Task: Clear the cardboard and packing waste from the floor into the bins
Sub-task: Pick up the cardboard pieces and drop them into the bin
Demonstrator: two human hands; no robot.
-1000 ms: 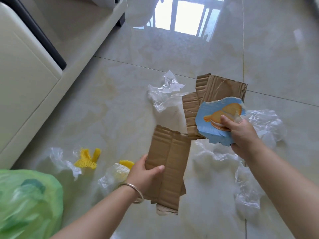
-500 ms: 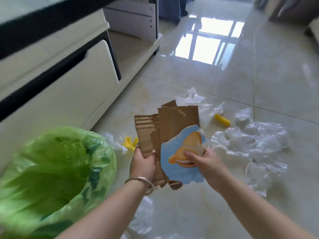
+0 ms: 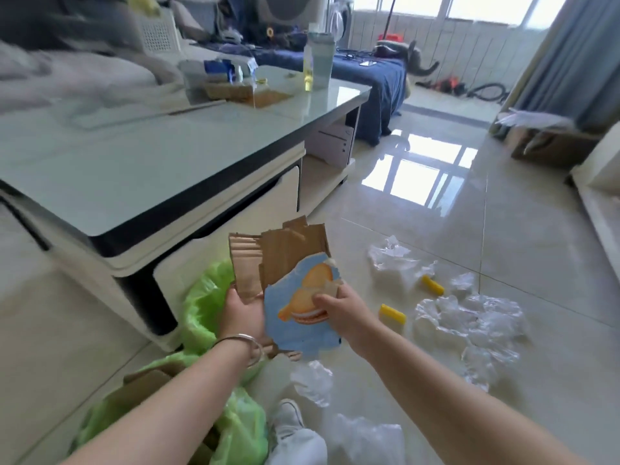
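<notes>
Left hand point(image 3: 242, 312): still grips the cardboard point(image 3: 285, 253) from the left.
Right hand point(image 3: 342, 308): still pinches its blue printed sheet point(image 3: 302, 330).
Cardboard: now lifted upright, above the green bag point(image 3: 208, 297), nearer the table point(image 3: 167, 169).
Plastic point(image 3: 469, 320): lies unmoved, right.

Glossy cream tile floor point(image 3: 436, 229) throws back bright window point(image 3: 469, 5) light. A low coffee table point(image 3: 134, 169) with a glass top fills the left, a bottle point(image 3: 318, 58) near its far edge. Blue-covered sofa point(image 3: 375, 75) behind it, grey-blue curtain point(image 3: 570, 55) on the right.
</notes>
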